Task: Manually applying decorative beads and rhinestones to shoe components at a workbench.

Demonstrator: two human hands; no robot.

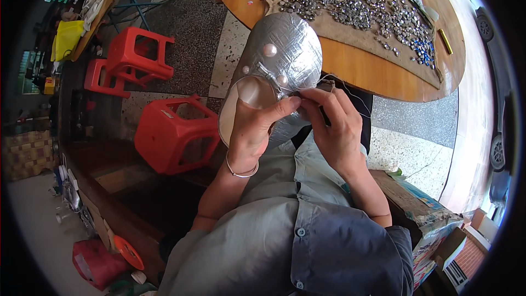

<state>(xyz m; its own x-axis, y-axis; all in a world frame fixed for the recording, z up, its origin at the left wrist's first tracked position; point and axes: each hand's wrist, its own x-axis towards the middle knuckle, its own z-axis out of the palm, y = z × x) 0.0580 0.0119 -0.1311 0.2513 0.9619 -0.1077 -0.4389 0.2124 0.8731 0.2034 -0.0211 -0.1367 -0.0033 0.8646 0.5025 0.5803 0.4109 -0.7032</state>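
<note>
Head view: left hand (pixel 253 126) grips a silver shoe-shaped form (pixel 279 57) at its edge over the lap; right hand (pixel 331 123) pinches thread (pixel 350 90) beside it. Three pearls (pixel 269 50) are on — most of the surface is bare, with loose gems (pixel 361 8) on the table (pixel 372 71).

Wooden table (pixel 378 74) close ahead, gem-strewn

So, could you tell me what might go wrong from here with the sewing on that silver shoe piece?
The left hand holds the silver shoe piece in the air, unsupported; it could slip and shift the pearls. The right hand pinches close to the left thumb, so a needle, if one is there, could prick it. The thin thread loops loosely and might snag. The beads lie near the table edge and could roll off.
</note>
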